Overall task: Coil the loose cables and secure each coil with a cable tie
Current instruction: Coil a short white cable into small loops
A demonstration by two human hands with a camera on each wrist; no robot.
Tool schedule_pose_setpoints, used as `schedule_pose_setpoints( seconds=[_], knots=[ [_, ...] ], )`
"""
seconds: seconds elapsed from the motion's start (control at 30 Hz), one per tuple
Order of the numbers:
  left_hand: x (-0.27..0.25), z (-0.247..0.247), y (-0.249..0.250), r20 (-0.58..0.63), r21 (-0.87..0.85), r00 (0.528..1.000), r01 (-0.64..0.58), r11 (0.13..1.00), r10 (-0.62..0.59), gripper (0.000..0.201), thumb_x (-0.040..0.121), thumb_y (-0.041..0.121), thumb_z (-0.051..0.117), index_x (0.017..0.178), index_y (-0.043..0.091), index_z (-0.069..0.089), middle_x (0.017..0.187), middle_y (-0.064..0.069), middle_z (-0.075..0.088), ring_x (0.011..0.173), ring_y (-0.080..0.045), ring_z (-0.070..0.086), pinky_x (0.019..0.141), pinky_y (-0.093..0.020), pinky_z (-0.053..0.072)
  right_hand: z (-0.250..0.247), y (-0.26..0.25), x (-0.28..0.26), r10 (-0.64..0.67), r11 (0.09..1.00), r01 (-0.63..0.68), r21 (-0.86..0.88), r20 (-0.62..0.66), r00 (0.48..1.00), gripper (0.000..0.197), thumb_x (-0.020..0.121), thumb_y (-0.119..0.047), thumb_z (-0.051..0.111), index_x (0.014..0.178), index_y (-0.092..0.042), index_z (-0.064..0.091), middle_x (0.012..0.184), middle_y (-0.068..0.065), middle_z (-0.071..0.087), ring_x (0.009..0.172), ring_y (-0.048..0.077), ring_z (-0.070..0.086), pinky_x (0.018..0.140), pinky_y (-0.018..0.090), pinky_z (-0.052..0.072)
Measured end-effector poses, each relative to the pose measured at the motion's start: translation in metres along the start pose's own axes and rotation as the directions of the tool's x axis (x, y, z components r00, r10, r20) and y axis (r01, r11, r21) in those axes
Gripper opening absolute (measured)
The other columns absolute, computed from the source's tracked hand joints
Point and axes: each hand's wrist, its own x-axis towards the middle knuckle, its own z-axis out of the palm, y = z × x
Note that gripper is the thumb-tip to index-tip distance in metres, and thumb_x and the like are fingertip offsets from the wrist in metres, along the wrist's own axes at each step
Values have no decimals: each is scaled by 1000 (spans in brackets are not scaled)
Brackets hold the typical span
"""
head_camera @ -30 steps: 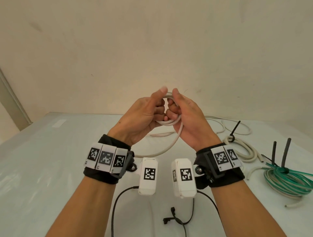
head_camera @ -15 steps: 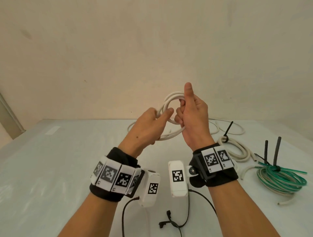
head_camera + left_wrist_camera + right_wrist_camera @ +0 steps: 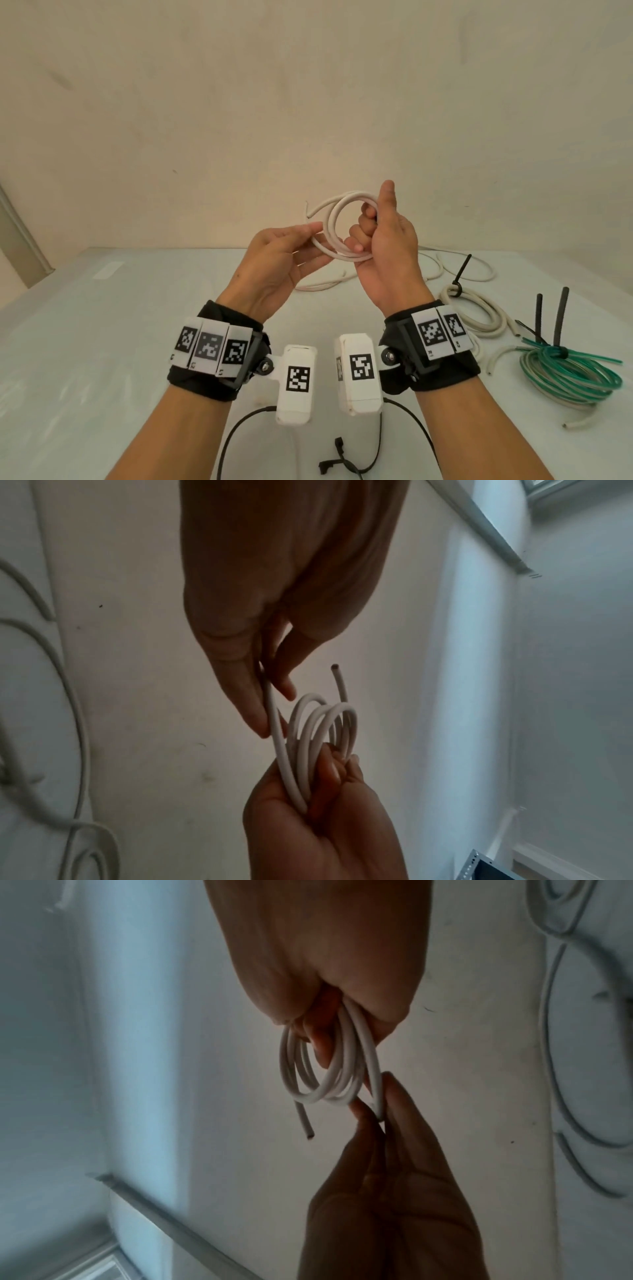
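Both hands now drawn slightly apart since a moment ago, right hand (image 3: 387, 253) with fingers curled through white cable coil (image 3: 337, 226) held above table (image 3: 102, 342), thumb raised, left hand (image 3: 274, 260) pinching the cable's trailing strand between thumb and fingertips, free end (image 3: 337, 679) sticking out
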Motion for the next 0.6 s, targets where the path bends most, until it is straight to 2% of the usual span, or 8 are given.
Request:
schedule_pose_setpoints(
  seconds=[0.07, 0.13, 0.2, 0.27, 0.33, 0.47, 0.53, 0.6],
  knots=[
    [1, -3, 2, 12, 34, 998, -58, 998, 58, 24, 103, -1, 53, 119, -3, 70, 122, -31, 68, 102, -31, 73, 85, -36, 63, 0, 0, 0, 58, 998, -59, 1, 54, 997, 48, 106, -49, 49, 72, -16, 47, 60, -3, 22, 47, 12, 22, 45, 23, 35],
    [0, -4, 3, 42, 34, 994, -105, 994, 104, 32, 101, -2, 56, 130, 5, 66, 119, -28, 71, 101, -28, 73, 85, -35, 62, -1, -3, 0, 106, 994, -105, -21, 103, 989, 48, 106, -49, 47, 72, -16, 47, 59, -4, 22, 47, 12, 23, 47, 24, 37],
    [0, -4, 2, 44, -39, 992, -117, 992, 119, 44, 100, -1, 57, 143, 11, 54, 116, -25, 74, 104, -27, 73, 88, -37, 61, -2, -7, 0, 147, 989, -142, -41, 144, 979, 48, 107, -49, 46, 72, -16, 48, 60, -4, 22, 48, 12, 24, 50, 25, 40],
    [1, -3, 0, 35, -105, 994, -104, 989, 108, 48, 101, 2, 59, 147, 8, 44, 118, -22, 74, 105, -28, 73, 88, -38, 61, -3, -10, 0, 165, 986, -156, -64, 177, 970, 48, 107, -49, 45, 73, -16, 47, 62, -2, 19, 50, 13, 23, 51, 26, 42],
    [2, -3, -1, 49, -99, 994, -96, 990, 102, 37, 102, 7, 57, 137, -5, 56, 120, -19, 74, 103, -25, 72, 88, -35, 61, -2, -11, -2, 160, 983, -138, -122, 200, 967, 47, 108, -47, 44, 73, -16, 46, 65, 0, 16, 52, 15, 21, 53, 26, 44],
    [1, -8, 4, 141, -109, 990, 12, 994, 4, 25, 98, 10, 57, 112, 4, 77, 111, -12, 76, 86, -15, 73, 85, -32, 62, -5, -10, -2, 145, 935, -67, -348, 205, 968, 46, 108, -49, 45, 73, -19, 43, 65, 0, 17, 53, 15, 22, 57, 26, 41],
    [0, -12, 8, 179, -100, 979, 118, 988, -99, 24, 89, 12, 61, 102, 7, 81, 99, -10, 77, 81, -17, 74, 82, -33, 63, -8, -11, -2, 130, 878, -6, -479, 225, 966, 47, 107, -51, 46, 71, -20, 43, 64, -3, 21, 55, 15, 21, 58, 25, 32],
    [-2, -14, 11, 196, -84, 963, 204, 975, -184, 26, 87, 11, 60, 101, 4, 80, 94, -11, 77, 81, -20, 75, 86, -37, 62, -10, -12, -1, 110, 831, 53, -554, 256, 960, 50, 106, -51, 46, 67, -20, 43, 62, -4, 23, 55, 14, 21, 55, 22, 27]
  ],
)
